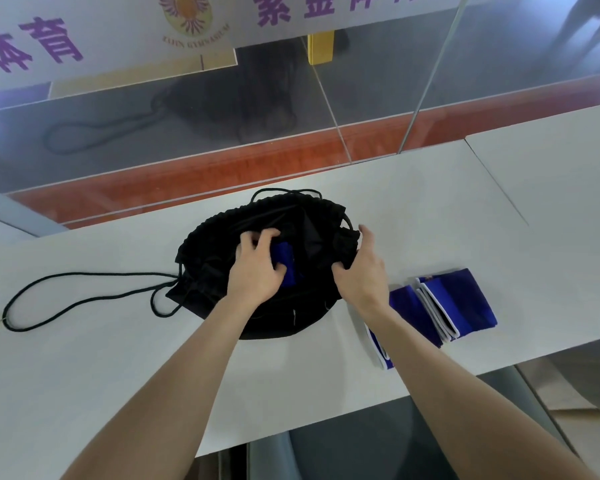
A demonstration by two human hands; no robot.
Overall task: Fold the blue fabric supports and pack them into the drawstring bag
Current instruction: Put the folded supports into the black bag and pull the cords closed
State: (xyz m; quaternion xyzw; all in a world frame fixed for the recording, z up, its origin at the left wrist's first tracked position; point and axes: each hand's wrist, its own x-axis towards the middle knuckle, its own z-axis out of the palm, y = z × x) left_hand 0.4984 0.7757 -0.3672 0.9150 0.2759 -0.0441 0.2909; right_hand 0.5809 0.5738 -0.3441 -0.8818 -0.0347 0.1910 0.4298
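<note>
Packing looks partway done: left hand (257, 268), fingers curled shut on a folded blue support (286, 268), pushes it into the mouth of the black drawstring bag (222, 237), while right hand (361, 268) pinches the bag's right rim to keep the opening spread. Right of the bag, on the white table (84, 358), a stack of folded blue supports (454, 306) with white edging lies just beside the right wrist, not yet packed, count unclear. Held support's long axis runs roughly toward-and-away from the person; bag mouth faces up, its drawstring cord (66, 296) trailing left of the bag.
</note>
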